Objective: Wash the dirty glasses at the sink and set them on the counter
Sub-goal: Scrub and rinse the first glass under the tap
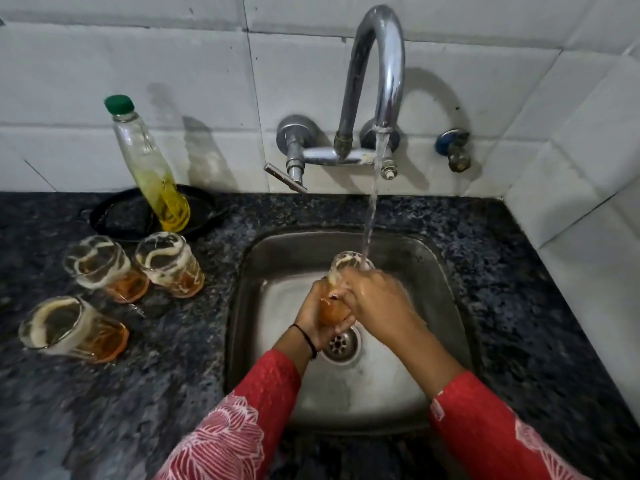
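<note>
Rinse step in hand: glass (pixel 341 271) was held over the sink (pixel 446 271) under the running tap (pixel 377 81), three sudsy glasses (pixel 104 268) waiting on the tabletop (pixel 467 220). Left hand (pixel 320 320) grip wrapped closed round the glass base; right hand (pixel 374 292) closed over its upper side near the rim. Next likely needs suds flushed, then a steady carry to the tabletop.

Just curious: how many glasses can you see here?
4. Three stand on the counter left of the sink: back left, back right, front. One is held under the tap. None seem hidden.
</note>
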